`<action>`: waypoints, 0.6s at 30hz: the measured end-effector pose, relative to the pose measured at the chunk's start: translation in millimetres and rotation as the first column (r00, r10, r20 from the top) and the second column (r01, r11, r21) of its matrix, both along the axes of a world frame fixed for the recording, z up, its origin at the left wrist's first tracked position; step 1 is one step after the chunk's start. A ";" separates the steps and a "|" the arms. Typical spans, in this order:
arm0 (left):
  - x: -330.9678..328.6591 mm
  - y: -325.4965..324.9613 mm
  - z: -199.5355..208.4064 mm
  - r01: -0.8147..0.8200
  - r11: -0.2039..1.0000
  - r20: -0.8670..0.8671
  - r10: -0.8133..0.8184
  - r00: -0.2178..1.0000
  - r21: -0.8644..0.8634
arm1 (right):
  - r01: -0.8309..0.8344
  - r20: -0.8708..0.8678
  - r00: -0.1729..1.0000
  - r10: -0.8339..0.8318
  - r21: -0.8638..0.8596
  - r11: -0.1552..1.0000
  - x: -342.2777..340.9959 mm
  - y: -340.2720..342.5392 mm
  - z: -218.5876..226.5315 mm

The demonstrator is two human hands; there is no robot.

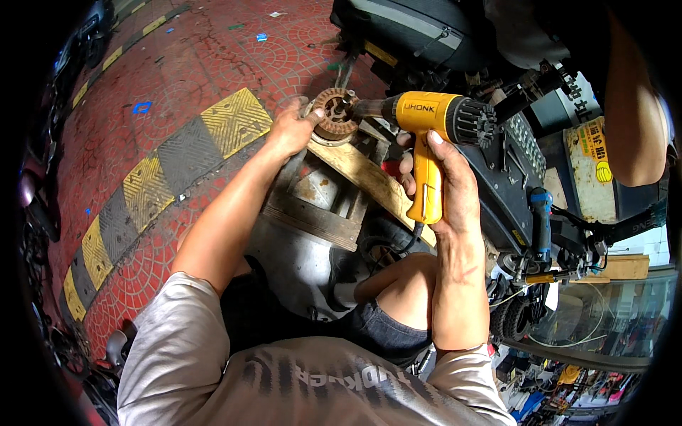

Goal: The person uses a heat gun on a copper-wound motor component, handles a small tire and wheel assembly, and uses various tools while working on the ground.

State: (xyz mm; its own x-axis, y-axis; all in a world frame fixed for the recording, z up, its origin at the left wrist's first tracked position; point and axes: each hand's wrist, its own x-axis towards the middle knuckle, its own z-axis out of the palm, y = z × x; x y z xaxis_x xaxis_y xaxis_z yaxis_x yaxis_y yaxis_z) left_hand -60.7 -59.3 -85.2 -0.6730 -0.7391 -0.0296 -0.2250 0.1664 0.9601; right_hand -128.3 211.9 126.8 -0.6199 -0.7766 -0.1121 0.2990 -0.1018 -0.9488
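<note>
My right hand [458,181] is wrapped round the handle of a yellow heat gun [426,110], with its metal nozzle pointing left. That nozzle ends right beside a round, rusty motor part [334,130] with a ring of segments round a hollow centre. My left hand [290,133] grips the near left rim of this part, thumb on top and the other fingers partly hidden. Under the part lies a wooden plank [373,177], resting on a worn wooden frame [310,221] between my legs. A dark cord runs from the heat gun's handle base.
A yellow-and-black kerb ramp [170,149] curves along the red paving on the left. Top centre is a black bag [419,28] on a vehicle. A blue power tool [541,224] lies at right. Another person's arm [636,106] hangs upper right, above a glass case [611,312].
</note>
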 end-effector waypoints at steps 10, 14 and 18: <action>7.5 8.0 25.8 0.003 1.000 0.036 -0.002 0.999 -0.026 | 0.008 0.014 1.000 -0.008 -0.045 0.999 -9.8 -0.2 -6.5; 7.9 6.2 18.0 -0.020 1.000 -0.001 0.020 1.000 -0.023 | 0.000 0.049 0.999 0.002 -0.040 0.999 -13.6 -3.0 -7.3; 5.1 6.6 13.8 0.015 0.999 -0.071 -0.012 0.997 0.048 | 0.014 0.068 0.998 -0.011 -0.041 0.999 -17.4 -4.6 -9.3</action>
